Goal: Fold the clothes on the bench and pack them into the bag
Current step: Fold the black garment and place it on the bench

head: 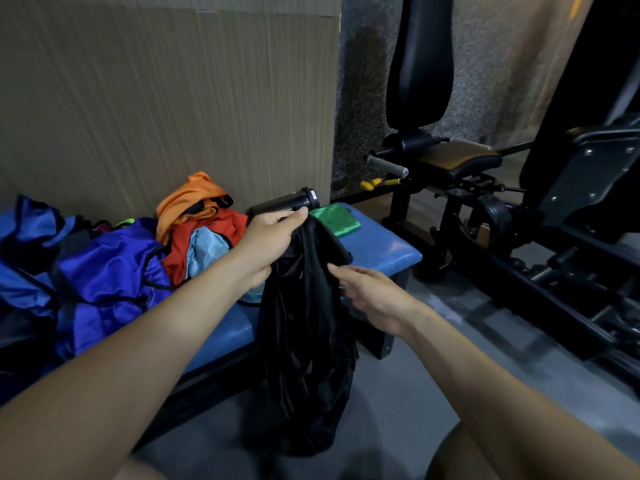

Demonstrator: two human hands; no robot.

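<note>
My left hand point(273, 239) grips the top of a black garment point(306, 337), which hangs down in front of the blue bench point(381, 247) to the floor. My right hand point(372, 296) is beside the garment's right edge, fingers straight and touching the cloth. A pile of clothes lies on the bench to the left: a purple-blue shiny garment point(110, 275), a red one point(207, 237), an orange one point(190, 199) and a light blue one point(206, 251). A folded green cloth point(334, 220) lies at the bench's far right end. A blue bag point(31, 237) sits at the far left.
A black cylinder point(287, 204) lies on the bench behind my left hand. A cardboard sheet point(166, 98) stands against the wall behind the bench. Black gym machinery point(519, 202) fills the right side. Grey floor point(398, 410) lies in front of the bench.
</note>
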